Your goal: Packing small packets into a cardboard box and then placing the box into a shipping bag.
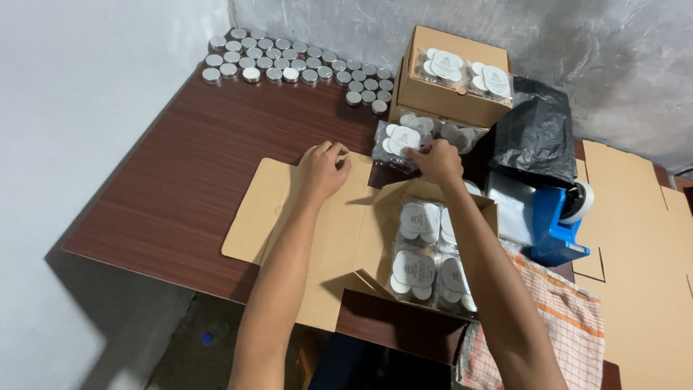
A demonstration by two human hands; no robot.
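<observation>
Clear packet of white discs (399, 141) lies just beyond the open box (433, 253); right hand (435, 160) pinches its near edge, left hand (322, 170) curled on the flap (289, 209) alongside.

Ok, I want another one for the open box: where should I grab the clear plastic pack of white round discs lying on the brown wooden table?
Pinch the clear plastic pack of white round discs by its near right edge, from above, where the right hand touches; it lies flat, other packs crowding behind it.
</observation>
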